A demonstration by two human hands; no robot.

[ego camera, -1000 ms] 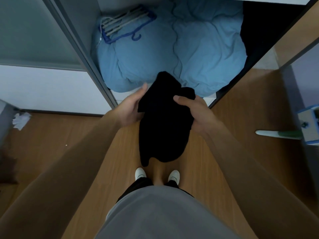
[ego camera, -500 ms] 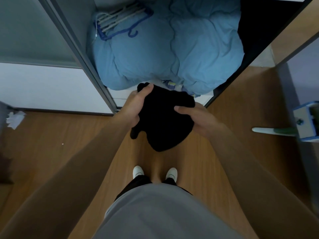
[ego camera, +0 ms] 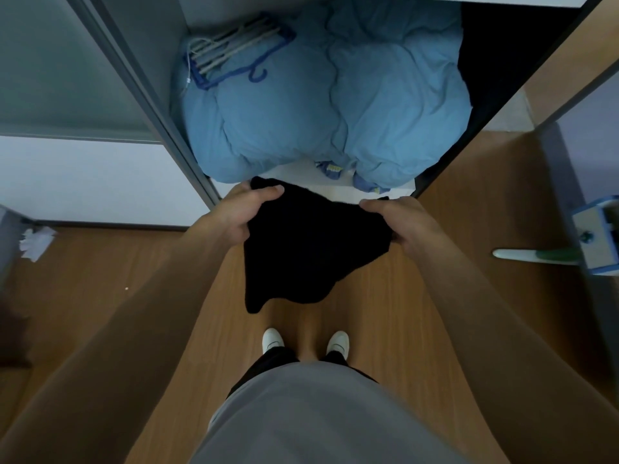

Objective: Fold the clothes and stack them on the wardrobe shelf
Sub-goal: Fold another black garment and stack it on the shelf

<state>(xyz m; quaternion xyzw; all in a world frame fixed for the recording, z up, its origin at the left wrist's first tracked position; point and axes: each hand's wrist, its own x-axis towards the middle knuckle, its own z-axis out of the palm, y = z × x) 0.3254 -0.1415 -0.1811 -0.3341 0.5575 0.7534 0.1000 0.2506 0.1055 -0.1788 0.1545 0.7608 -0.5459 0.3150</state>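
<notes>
Mid-fold: left grip (ego camera: pixel 244 212) and right grip (ego camera: pixel 402 222) each clamped on garment (ego camera: pixel 301 256) stretched between them; next probably halve it, then lay on shelf (ego camera: pixel 294 171) just beyond.

No word, brand, number or sign can be read anywhere here. A small pale tag (ego camera: pixel 333 168) sticks out from under the near edge of the blue duvet (ego camera: pixel 301 122), just above the white front of the wardrobe shelf (ego camera: pixel 294 174). Whatever is printed on it is too small and blurred to make out.
</notes>
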